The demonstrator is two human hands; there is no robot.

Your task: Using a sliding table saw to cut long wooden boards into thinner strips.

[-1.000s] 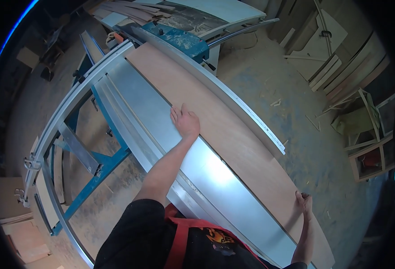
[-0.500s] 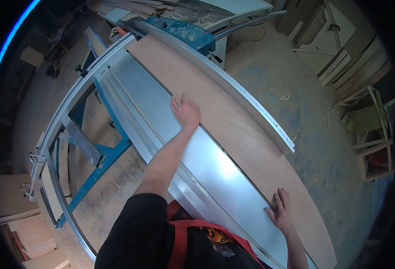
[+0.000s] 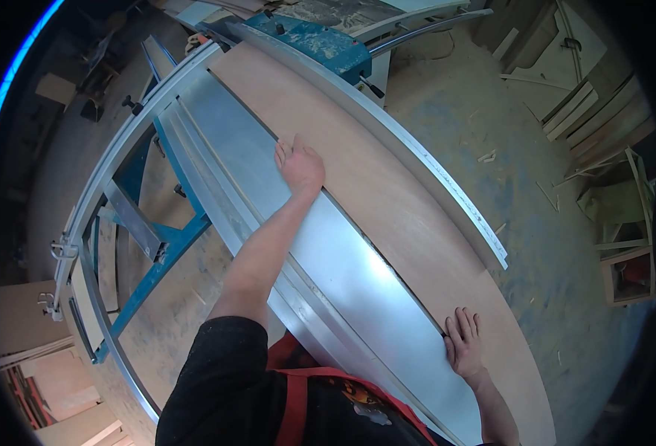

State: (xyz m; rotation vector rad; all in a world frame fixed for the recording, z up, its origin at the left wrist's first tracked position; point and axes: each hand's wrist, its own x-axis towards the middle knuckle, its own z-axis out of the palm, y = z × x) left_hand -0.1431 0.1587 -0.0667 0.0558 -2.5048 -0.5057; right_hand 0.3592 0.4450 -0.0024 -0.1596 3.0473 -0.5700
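Observation:
A long, light-brown wooden panel (image 3: 372,193) lies flat on the metal bed of a saw-like woodworking machine, beside its raised fence (image 3: 447,182). My left hand (image 3: 300,165) rests at the panel's near edge, fingers stretched over it and the wrist above the silvery metal table (image 3: 328,245). Farther down the same edge, at the lower right, my right hand (image 3: 465,349) lies on the panel with its fingers spread. Neither hand is wrapped round anything. The panel's lower end runs out past my right forearm.
A dusty teal machine housing (image 3: 306,44) with a black knob stands beyond the fence. To the left extends a teal frame (image 3: 161,271) with a curved-looking metal rail (image 3: 94,193). Wooden offcuts (image 3: 581,111) lean at the right, and wood scraps litter the floor.
The view has shifted slightly. My right hand's fingers have spread and its thumb has drawn in. My left hand stays at the panel's edge.

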